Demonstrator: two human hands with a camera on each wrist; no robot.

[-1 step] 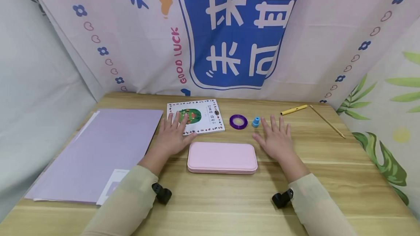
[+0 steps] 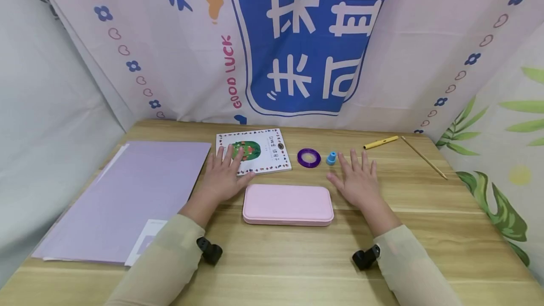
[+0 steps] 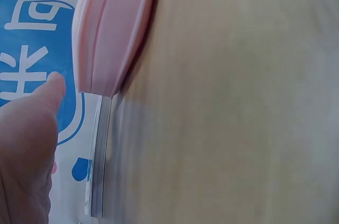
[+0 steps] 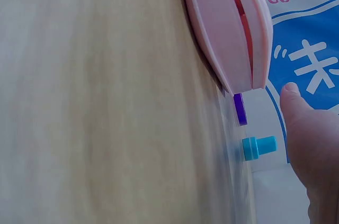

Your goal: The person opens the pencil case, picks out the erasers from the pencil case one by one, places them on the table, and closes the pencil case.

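A closed pink case (image 2: 288,204), shaped like a pencil box, lies flat between the two hands. My left hand (image 2: 224,178) is spread palm down, its fingers over the lower left corner of a white booklet (image 2: 272,155) with a green picture. To the right of the case, my right hand (image 2: 359,181) is also spread palm down, fingertips near a small blue stepped piece (image 2: 331,158). Neither hand holds anything. A purple ring (image 2: 300,158) lies between booklet and blue piece. In the right wrist view, red shows along the seam of the case (image 4: 217,28).
Large lilac sheets (image 2: 136,192) cover the table's left side, with a white card (image 2: 142,240) partly under the left sleeve. At the back right lie a yellow pen-like tool (image 2: 380,142) and a thin wooden stick (image 2: 424,157). A printed cloth (image 2: 195,60) hangs behind the table.
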